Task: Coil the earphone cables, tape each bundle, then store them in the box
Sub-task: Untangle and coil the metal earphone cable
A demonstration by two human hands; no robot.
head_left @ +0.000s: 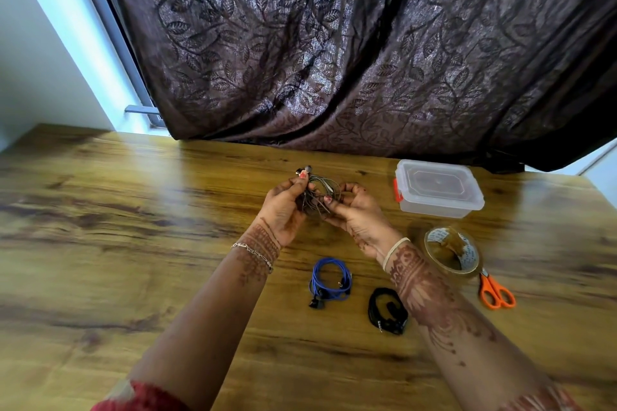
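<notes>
Earphone cable point(322, 192), grey and half-coiled, hung above the bench point(133, 243) gripped by the left hand point(283, 207) and pinched by the right hand point(354, 210); even, snug loops, I judged, would let the tape point(452, 252) hold.

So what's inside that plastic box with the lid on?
Nothing shows through the clear storage box or its shut lid; it looks empty. The hazy plastic could hide something small at the bottom.
</notes>
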